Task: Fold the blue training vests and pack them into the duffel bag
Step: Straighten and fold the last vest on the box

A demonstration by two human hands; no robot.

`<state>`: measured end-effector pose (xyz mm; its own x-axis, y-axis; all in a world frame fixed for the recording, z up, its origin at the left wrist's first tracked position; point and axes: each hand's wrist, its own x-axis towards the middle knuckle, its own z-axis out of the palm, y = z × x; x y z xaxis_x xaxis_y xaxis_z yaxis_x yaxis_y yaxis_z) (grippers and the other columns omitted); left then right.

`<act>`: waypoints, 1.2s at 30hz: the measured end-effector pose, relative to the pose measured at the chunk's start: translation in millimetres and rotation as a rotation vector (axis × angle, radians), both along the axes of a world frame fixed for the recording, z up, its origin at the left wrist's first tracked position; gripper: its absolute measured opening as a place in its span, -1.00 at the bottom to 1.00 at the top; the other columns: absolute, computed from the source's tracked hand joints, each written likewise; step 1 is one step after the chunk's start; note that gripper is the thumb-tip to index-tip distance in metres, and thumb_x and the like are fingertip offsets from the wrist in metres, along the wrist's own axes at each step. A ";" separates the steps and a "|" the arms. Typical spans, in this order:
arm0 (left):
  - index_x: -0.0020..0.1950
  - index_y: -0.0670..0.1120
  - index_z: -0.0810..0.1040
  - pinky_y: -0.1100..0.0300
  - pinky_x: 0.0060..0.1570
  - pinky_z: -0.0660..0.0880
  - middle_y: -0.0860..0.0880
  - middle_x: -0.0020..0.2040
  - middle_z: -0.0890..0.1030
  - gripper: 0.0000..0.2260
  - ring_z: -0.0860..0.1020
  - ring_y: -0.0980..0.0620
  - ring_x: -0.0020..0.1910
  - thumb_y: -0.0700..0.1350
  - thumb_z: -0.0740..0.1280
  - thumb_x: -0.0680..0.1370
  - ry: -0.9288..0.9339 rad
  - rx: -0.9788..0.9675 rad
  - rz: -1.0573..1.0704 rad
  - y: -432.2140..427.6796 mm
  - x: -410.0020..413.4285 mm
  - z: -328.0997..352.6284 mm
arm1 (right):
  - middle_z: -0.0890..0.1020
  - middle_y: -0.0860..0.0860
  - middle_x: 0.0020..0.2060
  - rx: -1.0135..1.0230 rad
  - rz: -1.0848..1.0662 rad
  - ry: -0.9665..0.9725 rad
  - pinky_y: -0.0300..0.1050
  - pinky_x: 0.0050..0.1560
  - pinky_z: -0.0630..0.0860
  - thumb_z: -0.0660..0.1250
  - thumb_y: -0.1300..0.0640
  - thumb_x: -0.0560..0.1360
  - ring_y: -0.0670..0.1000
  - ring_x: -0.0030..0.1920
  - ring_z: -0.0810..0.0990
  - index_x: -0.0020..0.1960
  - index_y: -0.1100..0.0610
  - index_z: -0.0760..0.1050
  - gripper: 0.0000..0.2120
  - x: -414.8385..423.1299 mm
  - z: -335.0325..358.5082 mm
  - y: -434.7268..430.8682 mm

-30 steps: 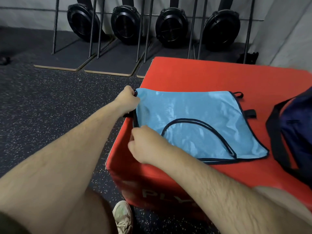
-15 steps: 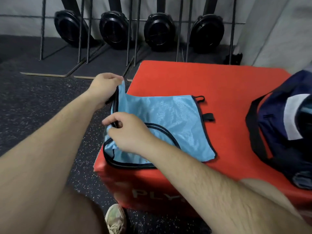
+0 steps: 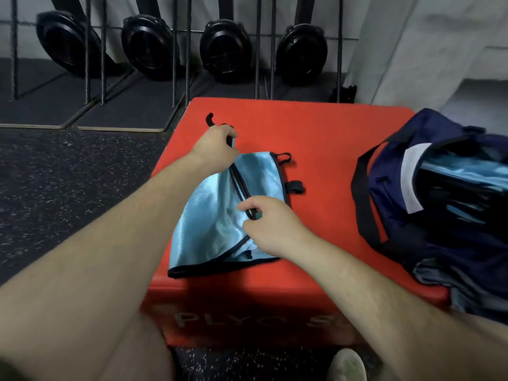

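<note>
The blue training vest (image 3: 217,224) is lying on top of the red plyo box (image 3: 330,149), toward its front left part. Its left half is standing raised off the surface and is leaning over the right half, so the black-trimmed edge is running in a line between the two hands. The left hand (image 3: 217,147) is gripping the far end of that edge, fingers curled round the trim, with a black strap end (image 3: 209,119) sticking up just past the knuckles. The right hand (image 3: 270,226) is pinching the same trimmed edge nearer the person, between thumb and forefinger. Two small black loops (image 3: 294,187) are poking out from the vest's right side and lying flat on the box.

Well apart to the right, a navy duffel bag (image 3: 445,215) is sitting on the box with its mouth gaping, and light blue fabric (image 3: 450,174) is showing inside. The box is standing on dark speckled floor (image 3: 68,174). Behind it, four black fan wheels (image 3: 225,48) are lining the wall. A pale shoe (image 3: 347,364) is showing at the bottom edge.
</note>
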<state>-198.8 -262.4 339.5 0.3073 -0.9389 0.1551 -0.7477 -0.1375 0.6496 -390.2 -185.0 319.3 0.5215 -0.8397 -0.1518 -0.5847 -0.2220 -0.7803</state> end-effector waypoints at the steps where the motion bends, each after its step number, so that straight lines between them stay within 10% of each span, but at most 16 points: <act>1: 0.36 -0.15 0.48 0.21 -0.03 0.43 -0.15 0.30 0.50 -0.64 0.57 -0.17 0.14 -0.22 0.35 0.56 -0.038 0.013 -0.029 -4.7 -7.5 -1.9 | 0.62 -0.07 0.04 0.003 -0.014 -0.001 -0.33 -0.45 0.35 0.26 0.22 0.51 -0.18 -0.48 0.50 0.33 -0.02 0.52 -0.59 -6.7 -3.9 -3.0; 9: 0.32 -0.20 0.50 0.15 0.08 0.45 -0.18 0.27 0.51 -0.67 0.53 -0.14 0.20 -0.20 0.32 0.55 -0.220 0.124 -0.150 -36.2 -61.2 -15.1 | 0.56 0.02 -0.02 -0.018 -0.063 0.034 -0.34 -0.57 0.31 0.27 0.24 0.50 -0.19 -0.60 0.45 0.35 0.01 0.50 -0.56 -42.6 -21.7 -16.7; 13: 0.40 -0.11 0.45 0.10 0.04 0.49 -0.13 0.24 0.56 -0.61 0.60 -0.14 0.02 0.01 0.30 0.61 -0.240 0.269 -0.233 -38.0 -84.6 -20.5 | 0.54 -0.06 -0.03 -0.099 -0.064 0.126 -0.31 -0.30 0.44 0.33 0.06 0.48 -0.13 -0.25 0.55 0.23 -0.05 0.58 -0.68 -53.7 -22.0 -23.3; 16: 0.45 -0.02 0.41 0.03 -0.20 0.60 -0.14 0.18 0.58 -0.59 0.56 -0.06 -0.39 0.07 0.26 0.63 -0.090 0.286 -0.209 -34.0 -85.6 -21.4 | 0.38 -0.04 0.06 -0.254 -0.020 0.316 -0.12 0.21 0.43 0.35 -0.07 0.47 0.03 0.16 0.40 0.19 -0.10 0.58 -0.70 -57.6 -25.3 -28.9; 25: 0.20 -0.12 0.52 0.02 0.12 0.61 -0.12 0.22 0.58 -0.82 0.67 -0.07 0.08 -0.07 0.30 0.65 0.794 0.143 -0.311 -17.8 -69.1 -3.8 | 0.47 0.09 0.23 -0.385 0.034 0.455 0.02 0.21 0.45 0.24 -0.05 0.56 0.15 0.30 0.42 0.38 0.09 0.43 -0.57 -29.0 -16.7 -37.2; 32: 0.11 -0.09 0.60 0.37 -0.11 0.42 -0.04 0.03 0.64 -0.81 0.57 -0.01 -0.04 -0.18 0.20 0.63 0.203 -0.065 -0.022 -20.0 -38.6 -25.0 | 0.42 0.08 0.32 -0.543 -0.010 0.413 -0.07 0.31 0.29 0.22 0.17 0.55 0.12 0.35 0.33 0.37 0.19 0.38 -0.61 7.3 -13.1 -51.1; 36: 0.12 -0.20 0.62 0.12 0.07 0.41 -0.15 0.10 0.63 -0.76 0.56 -0.14 0.08 -0.19 0.21 0.57 -0.106 0.010 -0.030 -17.5 -14.4 -46.5 | 0.42 0.07 0.38 -0.592 0.004 0.379 -0.12 0.46 0.14 0.20 0.21 0.53 0.09 0.48 0.25 0.40 0.17 0.35 -0.57 37.6 -19.4 -76.0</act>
<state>-213.2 -279.9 293.0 0.2612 -0.9491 0.1759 -0.8162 -0.1199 0.5652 -352.6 -260.9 299.9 0.5261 -0.8356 0.1583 -0.7908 -0.5491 -0.2703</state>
